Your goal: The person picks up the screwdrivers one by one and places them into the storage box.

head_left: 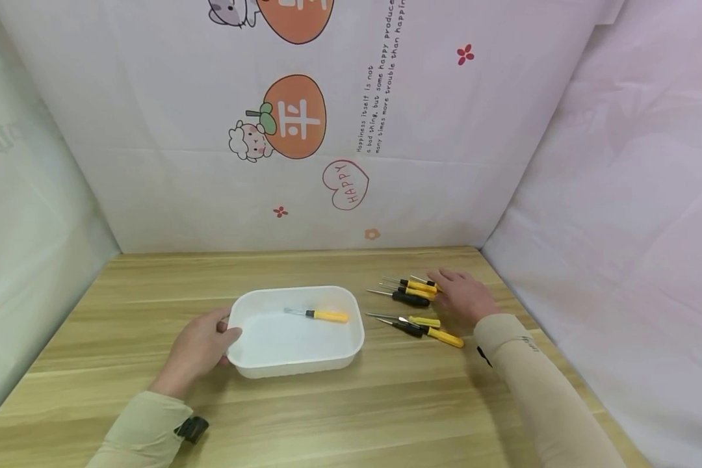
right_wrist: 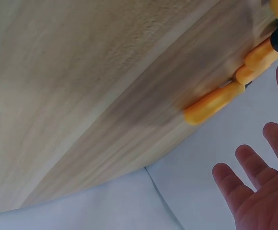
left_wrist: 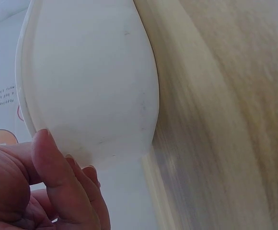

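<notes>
A white plastic tray point(head_left: 297, 361) stands in the middle of the wooden table point(head_left: 351, 416), with one yellow-handled screwdriver point(head_left: 326, 316) lying inside it. My left hand point(head_left: 201, 348) grips the tray's left rim, thumb on the edge; the left wrist view shows the thumb and fingers point(left_wrist: 48, 191) against the tray's outer wall point(left_wrist: 91, 86). To the right of the tray lie several screwdrivers point(head_left: 418, 305) with yellow or black handles. My right hand point(head_left: 461, 298) is flat just right of them, fingertips at the far handles. In the right wrist view its fingers point(right_wrist: 254, 187) are spread and hold nothing, near the yellow handles point(right_wrist: 213, 103).
White sheets with cartoon prints wall in the table at the back point(head_left: 304, 130), left and right point(head_left: 620, 227). Bare wood lies in front of the tray and along the left side.
</notes>
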A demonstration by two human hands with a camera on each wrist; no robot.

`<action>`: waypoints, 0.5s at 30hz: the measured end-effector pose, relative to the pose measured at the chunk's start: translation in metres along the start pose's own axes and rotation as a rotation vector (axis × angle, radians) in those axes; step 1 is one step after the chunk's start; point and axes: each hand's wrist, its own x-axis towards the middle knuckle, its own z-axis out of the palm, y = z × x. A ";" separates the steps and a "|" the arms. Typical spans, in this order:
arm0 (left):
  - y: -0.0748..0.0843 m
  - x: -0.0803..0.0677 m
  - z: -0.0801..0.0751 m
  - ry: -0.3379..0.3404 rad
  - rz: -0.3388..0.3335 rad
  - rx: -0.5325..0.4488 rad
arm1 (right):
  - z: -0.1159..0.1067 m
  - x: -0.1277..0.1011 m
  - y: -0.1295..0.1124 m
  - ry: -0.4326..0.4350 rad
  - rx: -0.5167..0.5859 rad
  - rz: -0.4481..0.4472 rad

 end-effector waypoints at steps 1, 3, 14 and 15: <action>0.000 0.000 0.000 0.003 0.002 0.001 | 0.001 0.000 0.001 0.002 0.001 0.003; 0.000 0.000 0.000 0.007 0.006 0.003 | 0.004 0.000 0.004 0.004 0.001 0.009; 0.001 0.000 0.000 0.008 0.007 0.003 | 0.010 0.001 0.016 -0.016 0.004 0.061; 0.001 0.000 0.000 0.008 0.005 0.002 | 0.010 0.001 0.017 -0.014 0.003 0.062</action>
